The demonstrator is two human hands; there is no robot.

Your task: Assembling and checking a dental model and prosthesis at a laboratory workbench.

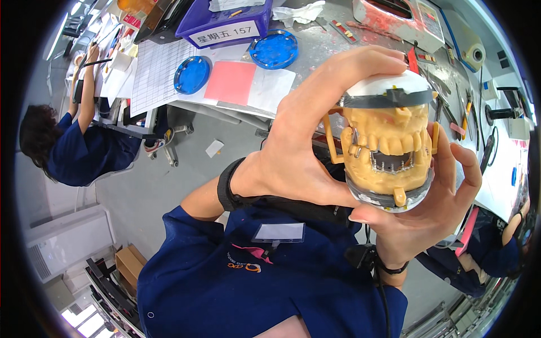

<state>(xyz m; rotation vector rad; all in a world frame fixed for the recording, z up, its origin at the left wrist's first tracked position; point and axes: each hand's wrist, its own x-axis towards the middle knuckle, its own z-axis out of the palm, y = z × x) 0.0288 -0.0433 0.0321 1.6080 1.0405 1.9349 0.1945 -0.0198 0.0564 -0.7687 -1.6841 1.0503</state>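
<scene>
A yellow dental cast of upper and lower jaws (pixel 389 132) is held up close to me, its front teeth facing me. White plaster bases with dark bands cap it above and below. A metal framework (pixel 393 161) with small pins spans a gap in the lower front teeth. My left hand (pixel 307 132) is closed around the cast's left side, fingers over the top base and thumb at the lower base. My right hand (pixel 428 197) supports it from below and the right, thumb near the bottom base, some fingers curled behind. Yellow posts stick out at both sides.
Behind the cast is a workbench with a purple bin (pixel 225 25), blue round dishes (pixel 274 49), a pink sheet (pixel 229 82) and gridded paper (pixel 160 70). Hand tools (pixel 467 112) lie at right. One person (pixel 84 141) sits at left; another (pixel 490 242) is at the right edge.
</scene>
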